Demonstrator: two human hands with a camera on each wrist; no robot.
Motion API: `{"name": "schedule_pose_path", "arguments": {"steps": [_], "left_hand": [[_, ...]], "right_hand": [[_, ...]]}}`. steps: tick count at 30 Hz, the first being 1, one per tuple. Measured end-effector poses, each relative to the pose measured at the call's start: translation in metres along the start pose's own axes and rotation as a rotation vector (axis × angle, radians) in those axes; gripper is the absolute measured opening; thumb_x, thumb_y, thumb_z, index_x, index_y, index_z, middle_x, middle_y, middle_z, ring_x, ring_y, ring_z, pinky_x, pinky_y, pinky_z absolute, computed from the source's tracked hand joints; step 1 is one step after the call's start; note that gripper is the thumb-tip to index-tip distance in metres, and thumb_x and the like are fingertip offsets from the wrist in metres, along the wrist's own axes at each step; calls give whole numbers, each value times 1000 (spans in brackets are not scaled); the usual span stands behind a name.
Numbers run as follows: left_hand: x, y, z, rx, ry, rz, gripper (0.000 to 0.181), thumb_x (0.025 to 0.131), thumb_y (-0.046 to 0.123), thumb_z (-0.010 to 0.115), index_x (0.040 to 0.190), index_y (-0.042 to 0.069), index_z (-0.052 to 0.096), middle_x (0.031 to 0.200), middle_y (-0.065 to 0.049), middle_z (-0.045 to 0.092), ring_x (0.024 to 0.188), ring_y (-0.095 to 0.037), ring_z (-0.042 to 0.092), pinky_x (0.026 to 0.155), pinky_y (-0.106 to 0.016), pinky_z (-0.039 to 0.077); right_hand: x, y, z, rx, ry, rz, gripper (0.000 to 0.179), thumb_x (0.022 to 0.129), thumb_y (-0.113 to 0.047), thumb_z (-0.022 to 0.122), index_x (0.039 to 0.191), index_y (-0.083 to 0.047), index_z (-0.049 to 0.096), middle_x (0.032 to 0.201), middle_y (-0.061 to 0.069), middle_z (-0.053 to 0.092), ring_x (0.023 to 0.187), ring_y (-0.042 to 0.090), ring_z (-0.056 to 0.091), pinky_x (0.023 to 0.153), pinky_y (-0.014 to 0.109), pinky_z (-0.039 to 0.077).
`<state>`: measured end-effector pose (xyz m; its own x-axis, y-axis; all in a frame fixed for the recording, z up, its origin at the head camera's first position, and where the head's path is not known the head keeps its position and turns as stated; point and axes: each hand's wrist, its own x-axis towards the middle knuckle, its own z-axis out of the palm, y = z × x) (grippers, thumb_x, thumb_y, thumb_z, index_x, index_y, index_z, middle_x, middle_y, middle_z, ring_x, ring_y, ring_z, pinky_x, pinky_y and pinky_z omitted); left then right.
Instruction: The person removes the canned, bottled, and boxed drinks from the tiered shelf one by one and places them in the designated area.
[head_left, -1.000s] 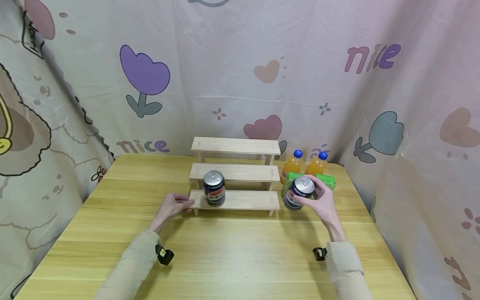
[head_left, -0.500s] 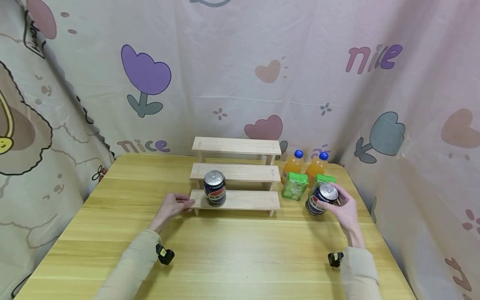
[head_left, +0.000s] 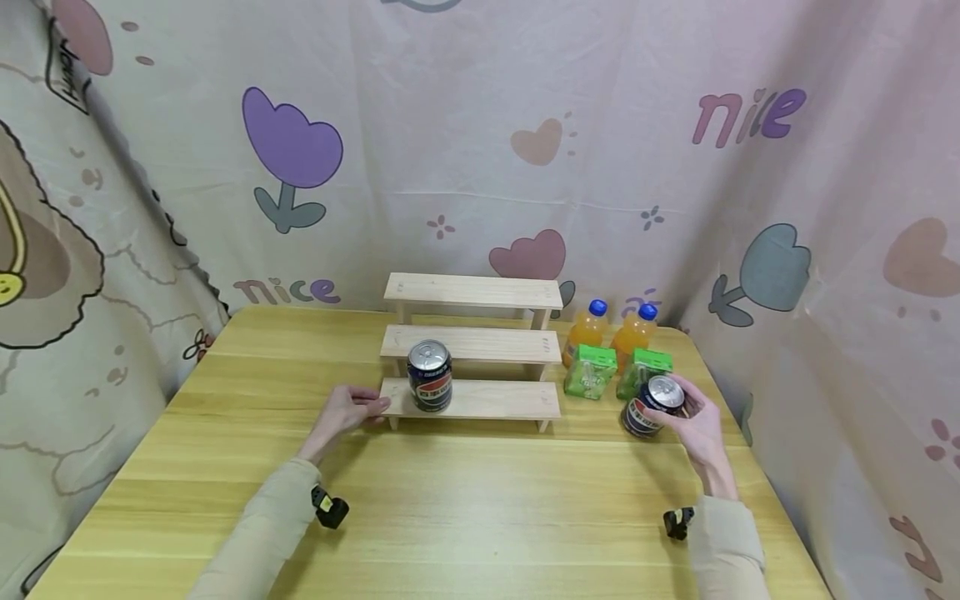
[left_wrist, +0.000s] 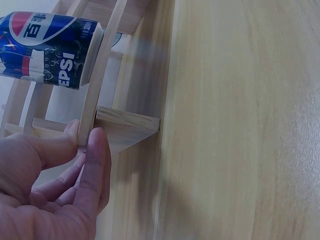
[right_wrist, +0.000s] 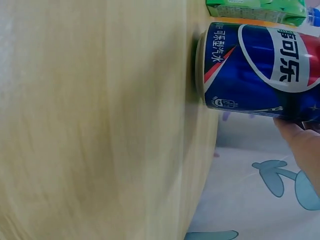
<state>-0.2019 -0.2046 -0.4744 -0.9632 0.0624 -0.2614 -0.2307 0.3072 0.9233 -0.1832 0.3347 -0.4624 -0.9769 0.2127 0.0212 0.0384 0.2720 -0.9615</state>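
My left hand pinches the left end of the lowest step of a three-tier wooden shelf between thumb and fingers, as the left wrist view shows closely. On that step, near its left end, stands a blue Pepsi can. Over at the right, my right hand grips a second Pepsi can, thumb on the near side and fingers behind. In the right wrist view this can is upright, its base close over the table.
Two green drink cartons stand right of the shelf, one just behind the held can. Behind them are two orange juice bottles with blue caps. A printed curtain hangs along the table's back and sides.
My right hand has carried its can rightward and toward me, away from the shelf, uncovering the green cartons. The left hand keeps its place on the shelf.
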Motion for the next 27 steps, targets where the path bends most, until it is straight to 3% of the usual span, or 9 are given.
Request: {"name": "schedule_pose_path", "arguments": {"steps": [13, 20, 23, 27], "left_hand": [[0, 1, 0, 39, 13, 6, 38, 95, 9, 68, 120, -18, 59, 103, -27, 74, 74, -12, 71, 78, -33, 66], [-1, 2, 0, 44, 18, -10, 38, 95, 10, 68, 121, -17, 59, 105, -28, 72, 76, -14, 71, 81, -35, 66], [0, 1, 0, 38, 17, -13, 39, 95, 10, 68, 122, -17, 58, 105, -28, 72, 76, -13, 71, 81, -35, 66], [0, 1, -1, 44, 6, -1, 40, 96, 10, 67, 123, -18, 57, 106, -29, 72, 75, -11, 70, 81, -35, 66]], "right_hand": [[-1, 2, 0, -28, -36, -6, 82, 82, -3, 81, 152, -3, 38, 120, -28, 50, 112, -11, 48, 91, 0, 42], [-2, 5, 2, -15, -64, -31, 86, 86, -5, 78, 157, -9, 28, 133, -17, 45, 115, -10, 45, 92, 0, 41], [-2, 4, 6, 12, -24, -63, 83, 88, -4, 76, 156, -8, 30, 135, -13, 47, 118, -7, 44, 94, 0, 39], [-2, -5, 12, 41, 106, -143, 72, 86, 1, 76, 149, -4, 42, 132, -9, 54, 120, 1, 46, 97, 6, 38]]}}
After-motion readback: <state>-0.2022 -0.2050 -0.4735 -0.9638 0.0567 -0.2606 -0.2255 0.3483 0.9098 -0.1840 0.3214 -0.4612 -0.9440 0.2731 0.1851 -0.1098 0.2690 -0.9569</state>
